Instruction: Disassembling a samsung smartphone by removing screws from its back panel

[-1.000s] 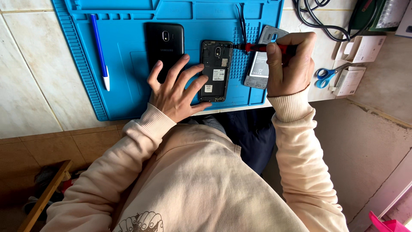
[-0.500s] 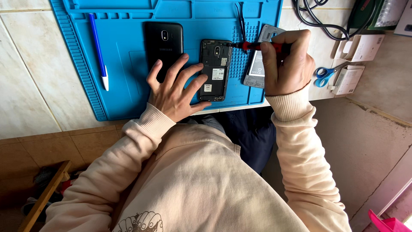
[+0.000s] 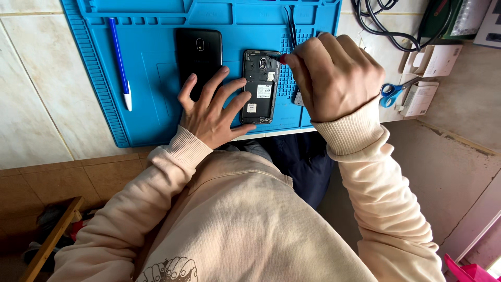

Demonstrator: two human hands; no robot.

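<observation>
An opened black phone (image 3: 259, 86), back cover off, lies on a blue work mat (image 3: 156, 109). My left hand (image 3: 214, 107) rests flat on the mat with spread fingers, fingertips touching the phone's left edge. My right hand (image 3: 334, 75) is closed around a red-handled screwdriver (image 3: 280, 58), whose tip meets the phone's upper right corner. The detached black back cover (image 3: 198, 55) lies just left of the phone, partly under my left fingers. Most of the screwdriver is hidden by my right hand.
A blue and white pen (image 3: 121, 65) lies on the mat's left part. Black tweezers (image 3: 290, 26) lie above my right hand. Blue-handled scissors (image 3: 392, 93), white boxes (image 3: 433, 60) and black cables (image 3: 386, 23) sit to the right. The tiled counter edge runs below the mat.
My right hand has moved left over the grey part beside the phone, bringing the screwdriver tip to the phone's top right corner. My left hand stays put.
</observation>
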